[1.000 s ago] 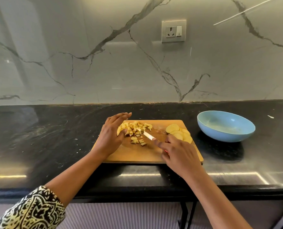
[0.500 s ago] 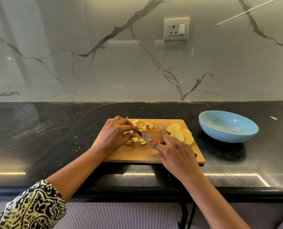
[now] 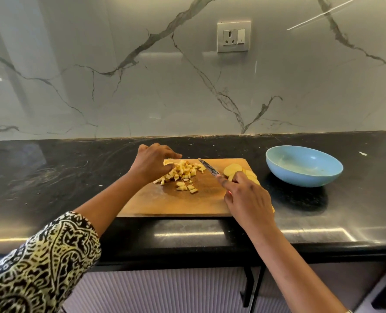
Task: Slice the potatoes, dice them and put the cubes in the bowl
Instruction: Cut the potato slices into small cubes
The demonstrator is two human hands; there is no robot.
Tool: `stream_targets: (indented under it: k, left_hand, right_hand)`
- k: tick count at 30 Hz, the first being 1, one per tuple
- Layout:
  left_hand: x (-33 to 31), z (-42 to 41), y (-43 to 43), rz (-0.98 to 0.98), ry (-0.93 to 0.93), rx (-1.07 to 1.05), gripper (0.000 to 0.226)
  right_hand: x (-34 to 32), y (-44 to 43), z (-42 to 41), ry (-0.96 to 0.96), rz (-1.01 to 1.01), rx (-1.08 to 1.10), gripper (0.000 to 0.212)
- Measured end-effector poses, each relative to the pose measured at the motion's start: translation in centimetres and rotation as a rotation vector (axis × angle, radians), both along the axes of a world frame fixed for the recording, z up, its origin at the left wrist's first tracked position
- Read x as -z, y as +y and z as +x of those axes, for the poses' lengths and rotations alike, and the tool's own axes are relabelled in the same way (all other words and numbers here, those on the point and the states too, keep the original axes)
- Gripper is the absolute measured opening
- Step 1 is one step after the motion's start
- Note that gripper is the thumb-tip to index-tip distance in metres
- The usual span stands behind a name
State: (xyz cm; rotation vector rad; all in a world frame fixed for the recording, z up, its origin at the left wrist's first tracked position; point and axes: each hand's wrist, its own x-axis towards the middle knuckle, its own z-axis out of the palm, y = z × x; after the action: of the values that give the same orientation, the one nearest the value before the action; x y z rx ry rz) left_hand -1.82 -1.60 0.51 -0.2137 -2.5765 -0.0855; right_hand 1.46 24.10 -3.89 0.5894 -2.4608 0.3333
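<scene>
Left hand (image 3: 152,164) cups the potato cubes (image 3: 183,172), fingers relaxed; right hand (image 3: 247,197) fingers clamp the knife (image 3: 209,168). Best: herd cubes tight against blade (potato slices (image 3: 232,169) not yet diced).

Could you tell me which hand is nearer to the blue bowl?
Right. The right hand grips the knife just left of the bowl; the left hand is farther left, at the potato cubes.

Back wall (image 3: 142,86): pale grey marble, dark branching veins, glossy, soft reflections. Socket plate (image 3: 234,36) with switch, mounted upper centre-right. Counter (image 3: 52,177): polished black stone, light streaks mirrored along its front edge. Below: ribbed pale cabinet fronts (image 3: 165,290), black vertical handles (image 3: 248,288).
</scene>
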Motion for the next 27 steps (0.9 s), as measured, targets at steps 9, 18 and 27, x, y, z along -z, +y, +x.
stream_targets:
  k: [9,18,27]
  left_hand:
    - [1.6,3.7,-0.8,0.095,-0.262,0.400,0.042]
    - [0.7,1.0,-2.3,-0.321,-0.447,0.294,0.077]
    - [1.5,2.6,-2.9,-0.450,-0.359,0.443,0.066]
  right_hand:
    - [-0.2,0.2,0.2,-0.094,-0.092,0.044,0.048]
    - [-0.1,0.4,0.1,-0.106,-0.118,0.058,0.048]
    - [-0.8,1.2,-0.1,-0.183,-0.135,0.092,0.048]
